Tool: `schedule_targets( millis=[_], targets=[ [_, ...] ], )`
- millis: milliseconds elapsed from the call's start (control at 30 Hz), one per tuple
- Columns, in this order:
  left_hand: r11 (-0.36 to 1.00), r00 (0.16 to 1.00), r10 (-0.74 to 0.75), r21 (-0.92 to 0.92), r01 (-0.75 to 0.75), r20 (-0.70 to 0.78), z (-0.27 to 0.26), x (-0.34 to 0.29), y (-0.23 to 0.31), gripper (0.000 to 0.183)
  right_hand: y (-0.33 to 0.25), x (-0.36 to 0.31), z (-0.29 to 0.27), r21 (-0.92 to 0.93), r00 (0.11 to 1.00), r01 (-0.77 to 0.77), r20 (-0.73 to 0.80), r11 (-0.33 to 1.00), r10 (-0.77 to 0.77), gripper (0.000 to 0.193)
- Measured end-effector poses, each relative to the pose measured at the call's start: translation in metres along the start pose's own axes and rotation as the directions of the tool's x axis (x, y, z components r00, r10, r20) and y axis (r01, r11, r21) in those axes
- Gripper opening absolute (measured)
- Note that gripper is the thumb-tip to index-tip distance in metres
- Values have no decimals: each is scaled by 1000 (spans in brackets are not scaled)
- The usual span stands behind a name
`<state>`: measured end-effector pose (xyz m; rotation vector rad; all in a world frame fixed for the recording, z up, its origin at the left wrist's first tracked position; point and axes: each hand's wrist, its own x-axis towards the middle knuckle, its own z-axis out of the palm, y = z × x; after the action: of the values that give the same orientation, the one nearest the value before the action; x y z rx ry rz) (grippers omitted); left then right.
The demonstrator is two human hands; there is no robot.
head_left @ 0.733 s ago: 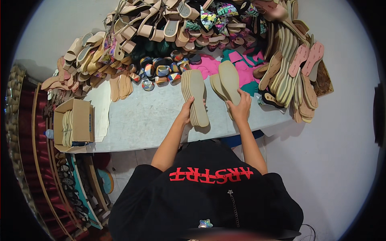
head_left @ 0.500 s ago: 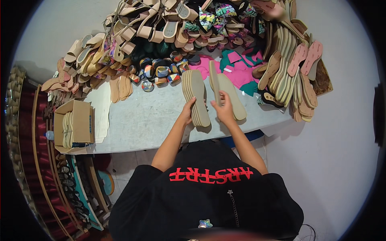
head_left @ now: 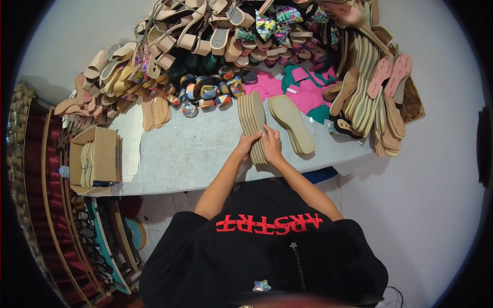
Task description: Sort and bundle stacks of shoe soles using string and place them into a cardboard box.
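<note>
Cardboard box [head_left: 109, 154] at the left end of the tabletop [head_left: 174, 164], open side facing left. Inside, a bundle of pale soles [head_left: 87, 164] packed against one another, lengthwise from far to near.

Near the middle of the tabletop's front edge, sole stack [head_left: 250, 113] between both grips: several beige layers set face to face. Runs lengthwise away from the torso, far end leaning slightly left; points its broad end at the far side, its narrower end at the body, with layered edges showing on the left. Left grip [head_left: 250, 143] grasping the stack's left side, toward the near end; right grip [head_left: 271, 143] closed on the right side, fingertips close to the left thumb. Contact between stack and tabletop hard to tell.

Just to the right, flat on the tabletop, overlapping beige soles [head_left: 291, 123], long axis slanting from far left to near right, broad end far. Beyond, multicoloured patterned sandals [head_left: 208, 92], pink fabric pieces [head_left: 264, 84] and heaped beige heeled sandals [head_left: 191, 31]. Farther right, a bank of striped-edged soles [head_left: 362, 66].
</note>
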<state>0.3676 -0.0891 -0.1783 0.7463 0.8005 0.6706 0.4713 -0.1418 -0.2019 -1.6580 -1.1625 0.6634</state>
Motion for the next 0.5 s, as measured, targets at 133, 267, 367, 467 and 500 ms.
schedule_targets(
  millis=[133,267,367,467,500],
  targets=[
    [998,998,-54,-43,53,-16,-4,5,-2,37,1,1,-3,-91,998,-16,59,996,21,43],
    [1000,999,8,14,-8,-43,-3,10,-3,31,21,10,-4,-124,983,-33,177,992,55,43],
    [993,996,60,106,-53,-69,0,10,-2,29,15,9,-15,-16,958,-79,277,997,80,57],
    [992,990,4,125,14,-140,4,15,0,29,14,2,-16,-39,939,78,338,996,-60,67],
    [992,992,39,120,-25,-119,1,21,-8,35,13,0,-13,-84,946,120,312,989,-88,65]
  ],
)
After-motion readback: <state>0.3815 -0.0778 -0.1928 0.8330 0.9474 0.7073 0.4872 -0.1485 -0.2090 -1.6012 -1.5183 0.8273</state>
